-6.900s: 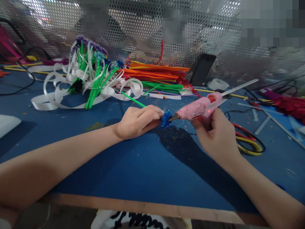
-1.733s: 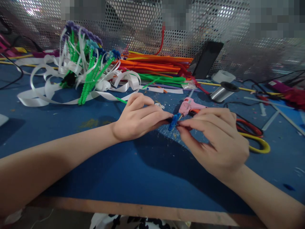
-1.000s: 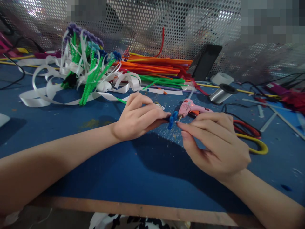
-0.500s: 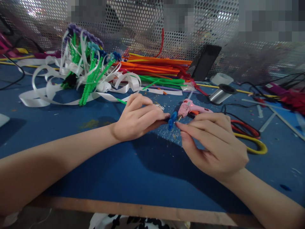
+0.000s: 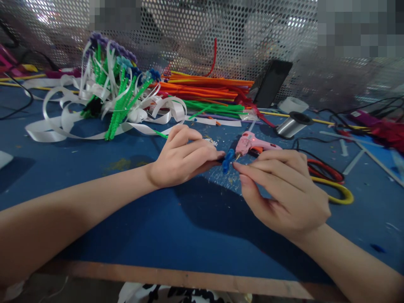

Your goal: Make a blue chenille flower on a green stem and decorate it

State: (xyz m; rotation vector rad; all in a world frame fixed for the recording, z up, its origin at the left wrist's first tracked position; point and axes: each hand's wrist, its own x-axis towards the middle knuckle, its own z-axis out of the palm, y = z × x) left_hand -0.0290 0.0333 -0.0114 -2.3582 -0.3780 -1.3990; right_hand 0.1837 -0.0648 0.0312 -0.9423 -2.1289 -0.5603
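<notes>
My left fingers pinch a blue fuzzy flower above the counter, facing right.
Its green stem slants from upper left into my grip; the bloom sits just past those fingertips. My right fingers are parted, index tip beside it, contact unclear. Black markings on white material below are too cropped to read.

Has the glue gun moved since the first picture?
Yes, leftward: first held overlapping the silver spool, the glue gun now rests on the table, left of the spool.
</notes>
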